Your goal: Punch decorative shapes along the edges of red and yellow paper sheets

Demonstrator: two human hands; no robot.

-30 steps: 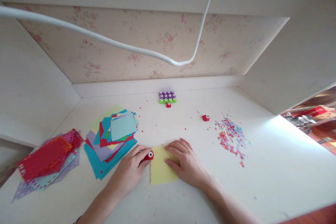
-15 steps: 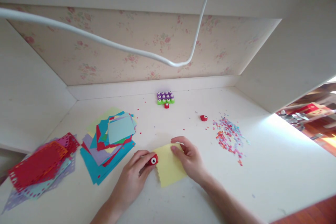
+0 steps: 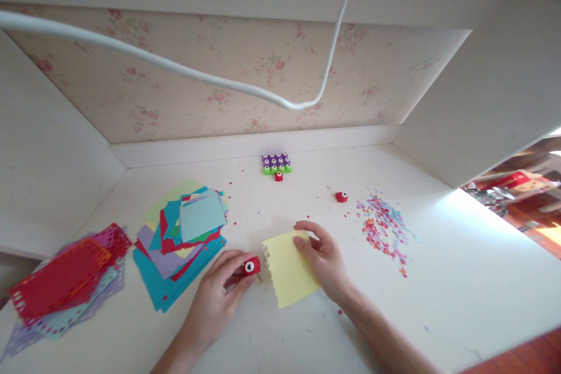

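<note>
My left hand [image 3: 221, 292] is closed round a small red paper punch [image 3: 251, 266] on the white desk. Just right of the punch lies a pale yellow paper square [image 3: 289, 269] whose left edge is scalloped with punched notches. My right hand [image 3: 322, 257] pinches that sheet at its upper right corner, thumb on top and fingers curled. The punch sits a little apart from the paper's left edge.
A fanned pile of coloured paper squares [image 3: 184, 239] lies left of my hands, with punched red and purple sheets [image 3: 65, 277] further left. More small punches [image 3: 276, 163] stand at the back; a lone red punch [image 3: 341, 197] and confetti scraps [image 3: 383, 228] lie right. A white cable [image 3: 210, 79] hangs overhead.
The yellow sheet has been turned and pulled rightward, away from the punch. My right hand went from lying flat on it to pinching its corner. My left hand stayed on the punch.
</note>
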